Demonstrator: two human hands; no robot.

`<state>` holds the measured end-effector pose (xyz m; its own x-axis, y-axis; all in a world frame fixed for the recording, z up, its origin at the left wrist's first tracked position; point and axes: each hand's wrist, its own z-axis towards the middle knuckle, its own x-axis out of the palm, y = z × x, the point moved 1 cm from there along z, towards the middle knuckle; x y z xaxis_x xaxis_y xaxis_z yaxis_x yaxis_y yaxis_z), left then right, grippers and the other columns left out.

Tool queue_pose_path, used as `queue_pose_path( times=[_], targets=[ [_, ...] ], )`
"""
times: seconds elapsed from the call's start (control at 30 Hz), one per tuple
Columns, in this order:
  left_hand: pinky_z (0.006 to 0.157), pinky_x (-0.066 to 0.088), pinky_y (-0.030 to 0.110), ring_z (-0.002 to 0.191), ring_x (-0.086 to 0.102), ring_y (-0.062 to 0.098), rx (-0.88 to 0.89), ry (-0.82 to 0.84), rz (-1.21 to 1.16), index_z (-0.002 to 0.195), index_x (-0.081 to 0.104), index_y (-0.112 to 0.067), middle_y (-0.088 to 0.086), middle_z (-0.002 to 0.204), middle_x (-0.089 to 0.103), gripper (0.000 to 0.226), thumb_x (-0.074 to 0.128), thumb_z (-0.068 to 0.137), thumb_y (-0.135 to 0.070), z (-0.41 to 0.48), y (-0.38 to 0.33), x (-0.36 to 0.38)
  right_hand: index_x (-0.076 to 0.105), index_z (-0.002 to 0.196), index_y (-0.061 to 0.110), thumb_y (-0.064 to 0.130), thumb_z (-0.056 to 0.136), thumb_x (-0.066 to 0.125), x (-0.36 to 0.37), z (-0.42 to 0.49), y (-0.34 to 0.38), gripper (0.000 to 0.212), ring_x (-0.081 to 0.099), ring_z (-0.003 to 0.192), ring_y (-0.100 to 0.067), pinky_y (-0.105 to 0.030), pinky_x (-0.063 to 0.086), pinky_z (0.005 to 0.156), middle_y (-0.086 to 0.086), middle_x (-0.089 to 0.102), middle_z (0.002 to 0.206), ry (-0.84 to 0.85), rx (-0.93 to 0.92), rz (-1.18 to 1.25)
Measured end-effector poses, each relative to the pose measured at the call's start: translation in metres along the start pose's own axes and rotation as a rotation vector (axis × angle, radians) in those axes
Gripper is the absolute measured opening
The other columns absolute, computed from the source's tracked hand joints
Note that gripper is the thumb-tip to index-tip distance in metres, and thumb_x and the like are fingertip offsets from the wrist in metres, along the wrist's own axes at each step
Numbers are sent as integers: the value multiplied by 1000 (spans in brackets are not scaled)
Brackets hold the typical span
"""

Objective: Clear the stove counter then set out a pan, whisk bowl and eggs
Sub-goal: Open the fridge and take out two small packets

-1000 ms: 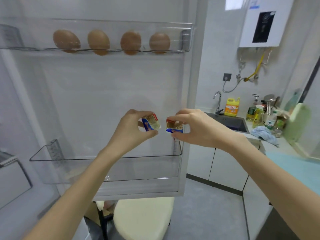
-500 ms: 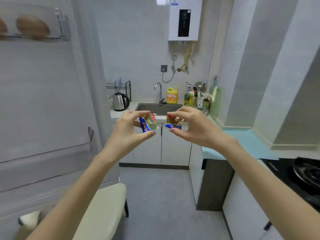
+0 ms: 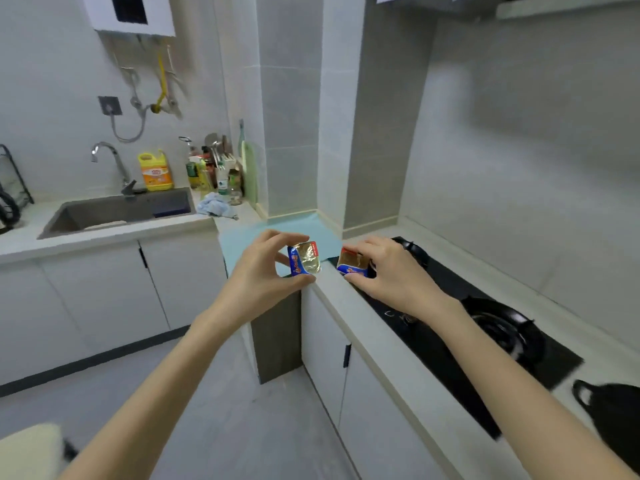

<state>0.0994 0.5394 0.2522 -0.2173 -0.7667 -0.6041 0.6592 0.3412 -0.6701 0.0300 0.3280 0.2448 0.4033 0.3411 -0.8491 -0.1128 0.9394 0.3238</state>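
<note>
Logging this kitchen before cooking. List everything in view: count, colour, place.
left packet: 1, gold-blue-red, in left hand
right packet: 1, gold-blue-red, in right hand
hob: 1, black, right counter
burners: 2, black, on hob
pan: 1, black, counter, bottom right
mat: 1, light blue, counter corner
sink: 1, grey, left counter
tap: 1, silver, behind sink
jug: 1, yellow, behind sink
bottles: several, mixed, beside board
cloth: 1, pale blue, right of sink
board: 1, pale green, against wall past cloth
heater: 1, white, wall, top left
stool: 1, cream, bottom left
left hand: 1, pinches left packet above counter edge
right hand: 1, pinches right packet over hob
</note>
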Motion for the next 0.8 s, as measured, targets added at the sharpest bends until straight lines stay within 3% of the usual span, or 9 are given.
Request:
queue_pose_path(
  times=[0.17,0.43,0.57,0.7,0.8],
  targets=[
    [66,49,13,88,59,-4,84,181,-51,125,58,-25,-11,111,51,56,81,74,-22,40,-31,90,55,132,25,35,84,67,-29,-56,-80,50,52,110,-11,-31,48,90,10,58,120,-35,242,-50],
    [75,52,16,90,61,5,303,457,-87,126,59,-24,-10,112,51,58,81,73,-25,92,-74,226,58,129,27,36,83,66,-64,-137,-172,47,54,108,-13,-29,46,88,9,61,115,-59,588,-178],
    [78,53,20,87,60,4,392,632,-112,123,61,-26,-10,111,53,56,82,72,-30,108,-90,291,60,124,28,40,81,67,-74,-172,-203,46,58,102,-15,-32,48,85,8,62,110,-77,761,-215],
    [75,47,11,89,57,4,474,778,-123,123,61,-26,-12,111,52,55,82,72,-30,111,-97,350,60,126,26,38,81,69,-77,-204,-221,48,58,103,-14,-29,47,84,8,63,112,-82,918,-251],
    [83,51,19,95,57,7,527,895,-122,125,59,-24,-7,117,55,58,82,72,-28,105,-98,389,59,126,26,36,82,69,-73,-227,-230,46,58,103,-12,-29,49,84,8,62,113,-84,1023,-250]
  ],
)
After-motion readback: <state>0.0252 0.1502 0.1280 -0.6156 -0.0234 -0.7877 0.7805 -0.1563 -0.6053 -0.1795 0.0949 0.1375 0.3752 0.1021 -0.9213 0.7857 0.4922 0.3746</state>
